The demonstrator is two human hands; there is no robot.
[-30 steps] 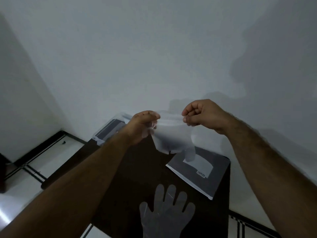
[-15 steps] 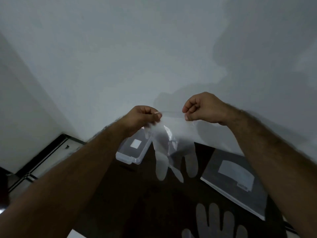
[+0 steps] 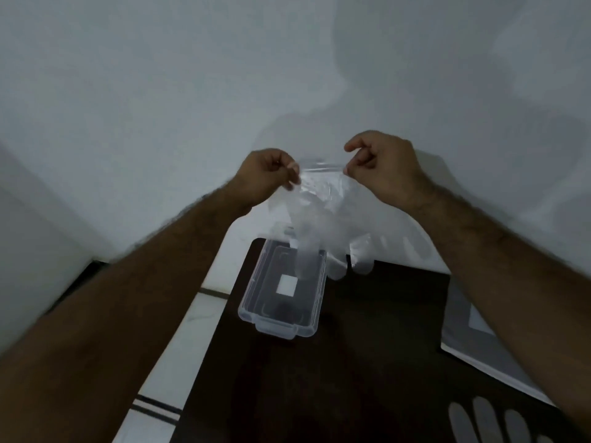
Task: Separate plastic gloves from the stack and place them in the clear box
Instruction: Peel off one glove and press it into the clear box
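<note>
We hold one plastic glove point(image 3: 323, 212) up in front of us by its cuff, stretched between both hands. Our left hand point(image 3: 268, 177) is curled shut with thumb and forefinger pinched on the cuff's left corner, and our right hand point(image 3: 380, 167) pinches the right corner the same way, its other fingers tucked in. The glove hangs with its long axis running down and away from us, cuff at the top, its fingers dangling towards the dark table point(image 3: 367, 362).

The clear box point(image 3: 281, 292) lies below the hands and a little to the left, so our left hand is the nearer one. Its long axis points away from us, roughly in line with the hanging glove. The glove's fingers appear to hang over the far end of the box, though in this blurred view we cannot tell whether they touch it. The move ahead, as we judge it, is straight down and slightly left.

A white square label point(image 3: 285, 286) shows inside the box; no writing on it is readable. More gloves point(image 3: 489, 423) lie at the near right of the table, and a grey packet point(image 3: 479, 343) with a pale label lies to the right, its print unreadable.
</note>
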